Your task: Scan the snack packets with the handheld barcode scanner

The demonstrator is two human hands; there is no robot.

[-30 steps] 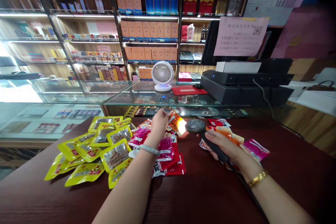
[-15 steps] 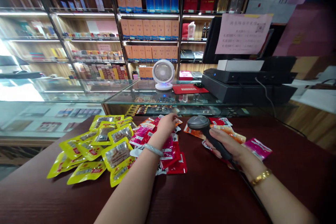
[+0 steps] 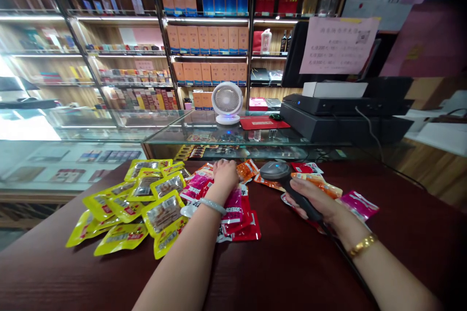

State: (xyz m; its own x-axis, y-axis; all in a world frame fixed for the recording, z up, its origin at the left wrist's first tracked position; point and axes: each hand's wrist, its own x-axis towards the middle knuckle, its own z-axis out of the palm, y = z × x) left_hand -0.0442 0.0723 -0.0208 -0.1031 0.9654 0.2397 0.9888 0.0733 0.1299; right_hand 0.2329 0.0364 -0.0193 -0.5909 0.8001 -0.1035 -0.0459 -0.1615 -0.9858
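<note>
My right hand (image 3: 310,197) is wrapped round the handle of a black barcode scanner (image 3: 275,171), whose head points left and shows a small blue light. My left hand (image 3: 225,175) rests on a pile of red and pink snack packets (image 3: 239,209); its fingertips are hidden, so I cannot tell whether they grip one. Just right of that hand lies an orange packet (image 3: 248,170). Beneath and beyond my right hand are more orange packets (image 3: 324,187) and a magenta packet (image 3: 359,206). Several yellow snack packets (image 3: 164,211) lie heaped to the left.
All the packets lie on a dark red-brown table (image 3: 284,272). Behind it, a glass counter (image 3: 171,129) carries a white fan (image 3: 226,102), a red mat (image 3: 264,123) and a black cash drawer (image 3: 314,121). The scanner's cable (image 3: 350,262) runs towards me along my right forearm.
My left hand has moved slightly left and lower onto the packet pile, and an orange packet now shows beside it. A blue light now shows on the scanner. My right hand stays put.
</note>
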